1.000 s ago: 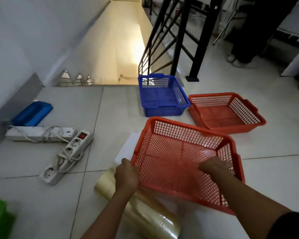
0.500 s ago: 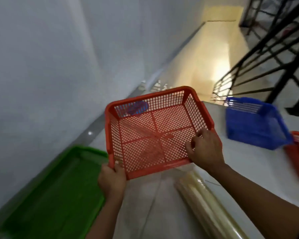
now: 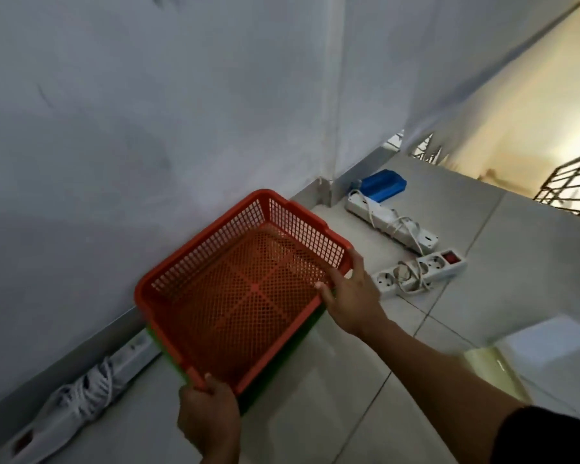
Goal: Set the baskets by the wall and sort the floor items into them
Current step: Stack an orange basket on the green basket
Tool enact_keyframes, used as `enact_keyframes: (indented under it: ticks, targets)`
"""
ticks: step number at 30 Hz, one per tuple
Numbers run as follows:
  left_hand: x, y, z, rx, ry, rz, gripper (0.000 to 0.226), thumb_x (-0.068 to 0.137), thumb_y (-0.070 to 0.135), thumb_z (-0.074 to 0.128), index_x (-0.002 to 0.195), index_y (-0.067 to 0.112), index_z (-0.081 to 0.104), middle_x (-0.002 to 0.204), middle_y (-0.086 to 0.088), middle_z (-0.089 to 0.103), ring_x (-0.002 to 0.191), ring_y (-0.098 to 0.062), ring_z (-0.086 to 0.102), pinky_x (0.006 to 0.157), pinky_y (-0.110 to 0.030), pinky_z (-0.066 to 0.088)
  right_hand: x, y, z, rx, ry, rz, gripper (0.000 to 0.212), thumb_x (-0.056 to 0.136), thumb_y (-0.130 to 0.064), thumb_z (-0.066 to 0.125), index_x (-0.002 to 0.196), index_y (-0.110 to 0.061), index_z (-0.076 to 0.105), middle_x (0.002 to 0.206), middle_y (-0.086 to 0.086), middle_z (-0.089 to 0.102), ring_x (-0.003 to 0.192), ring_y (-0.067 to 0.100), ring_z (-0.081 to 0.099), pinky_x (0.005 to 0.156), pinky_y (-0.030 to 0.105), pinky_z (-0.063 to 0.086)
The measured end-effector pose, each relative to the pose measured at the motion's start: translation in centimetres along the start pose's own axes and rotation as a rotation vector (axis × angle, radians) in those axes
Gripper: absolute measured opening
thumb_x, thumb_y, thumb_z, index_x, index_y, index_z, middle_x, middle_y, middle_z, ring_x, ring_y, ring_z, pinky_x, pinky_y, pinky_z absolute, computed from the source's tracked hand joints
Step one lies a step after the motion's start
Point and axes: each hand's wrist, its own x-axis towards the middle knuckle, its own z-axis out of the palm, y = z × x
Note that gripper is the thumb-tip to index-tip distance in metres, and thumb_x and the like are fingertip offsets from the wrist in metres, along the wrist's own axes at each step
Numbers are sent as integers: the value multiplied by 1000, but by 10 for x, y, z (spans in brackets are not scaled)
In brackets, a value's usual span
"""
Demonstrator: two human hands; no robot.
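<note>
From the head camera, an orange basket sits against the wall, its far edge touching it, resting on top of a green tray whose edge shows beneath. The left hand grips the basket's near corner with curled fingers. The right hand holds the right-hand rim, fingers spread along it and thumb hooked inside.

Just right of the basket lie two white power strips with wound cords, one bearing a red switch. A blue bin stands behind them at the wall. Another corded strip lies along the skirting at lower left. A clear plastic roll lies at right. No writing is readable.
</note>
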Motion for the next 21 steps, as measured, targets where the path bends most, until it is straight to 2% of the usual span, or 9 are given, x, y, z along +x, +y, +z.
enact_keyframes:
  ticks: [3,6,7,9,11,12,14,16,21]
  targets:
    - [5,-7,2,33,61,-43,29,92,20,52,95,-9,57,83,-23,54,91,-44,58,77,-42,42,11,-4,9,34,-86,-56,44,94,-46,44,129,-21,52,157,4,1,134,29,38,114,43,32]
    - [12,-15,1,108,79,-85,29,89,21,55,95,-7,57,80,-24,54,84,-42,56,80,-42,42,10,0,23,-7,-184,-47,44,94,-49,42,124,-20,56,156,5,4,135,28,34,114,46,32]
    - [14,-17,1,153,71,-75,30,88,22,57,97,-7,56,86,-26,55,87,-42,54,82,-43,40,7,4,28,-36,-197,-40,44,94,-50,41,123,-21,56,157,7,5,139,31,27,117,47,25]
    - [14,-13,5,230,77,-23,40,84,21,63,109,-7,51,110,-33,49,104,-47,45,89,-49,36,4,11,35,-118,-270,-8,48,94,-54,36,131,-26,48,159,13,4,145,39,7,118,49,9]
    - [8,-2,5,254,11,-77,63,81,26,67,130,0,37,132,-33,34,120,-49,33,96,-55,34,-1,10,29,-156,-366,55,54,93,-59,34,143,-36,33,160,15,1,145,41,0,117,52,8]
    - [4,6,2,285,-41,-133,71,82,33,65,137,3,30,138,-32,28,125,-47,29,99,-55,33,-4,7,22,-153,-383,69,56,93,-59,33,145,-38,28,160,15,2,146,39,3,116,53,13]
    - [-5,30,-10,352,-131,-179,74,85,43,58,141,6,25,142,-29,25,128,-44,28,103,-54,31,-14,-7,-1,-121,-361,71,59,93,-59,34,147,-37,25,159,13,10,145,33,17,114,49,26]
    - [-23,61,-26,364,-224,-102,70,88,45,54,140,5,29,141,-28,29,128,-43,31,104,-53,32,-26,-25,-33,-76,-336,111,60,93,-58,35,148,-34,23,158,12,17,140,31,29,110,46,32]
    - [-100,161,-93,323,-436,146,57,91,42,49,134,7,36,138,-24,39,126,-40,38,105,-47,34,-68,-66,-146,-31,-293,247,61,93,-53,41,145,-24,27,149,13,34,129,33,44,101,46,38]
